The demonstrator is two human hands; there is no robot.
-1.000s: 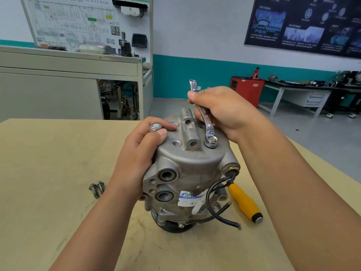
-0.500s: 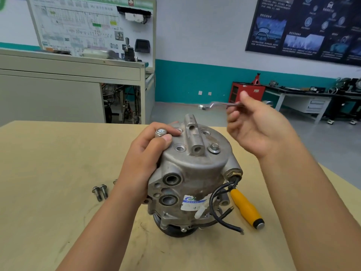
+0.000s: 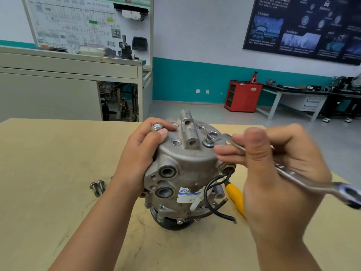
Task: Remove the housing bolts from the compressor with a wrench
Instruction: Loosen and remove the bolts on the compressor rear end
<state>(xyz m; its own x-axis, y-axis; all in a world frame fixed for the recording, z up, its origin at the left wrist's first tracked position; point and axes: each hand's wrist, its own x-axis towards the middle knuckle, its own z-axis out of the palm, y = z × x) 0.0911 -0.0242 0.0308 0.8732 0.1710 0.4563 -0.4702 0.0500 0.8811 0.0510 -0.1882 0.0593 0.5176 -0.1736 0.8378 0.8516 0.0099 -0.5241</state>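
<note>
A grey metal compressor (image 3: 185,169) stands upright on the tan table (image 3: 48,163), black cables hanging from its right side. My left hand (image 3: 140,153) grips its upper left side, thumb beside a raised bolt (image 3: 156,126). My right hand (image 3: 273,173) holds a silver combination wrench (image 3: 289,171) by the shaft. The wrench's ring end (image 3: 213,136) sits tilted just above and behind the bolt (image 3: 208,143) at the right of the top face. Several bolt holes in the top face are empty.
Two loose bolts (image 3: 97,187) lie on the table left of the compressor. A yellow-handled screwdriver (image 3: 235,196) lies behind the compressor's right side, partly hidden by my right hand. Beyond the table stand a grey cabinet, a red cabinet (image 3: 242,95) and a workbench.
My right hand lifted the wrench off the right-hand bolt, swung it up and away, then brought it back down with the ring end at that bolt. The left hand kept its grip.
</note>
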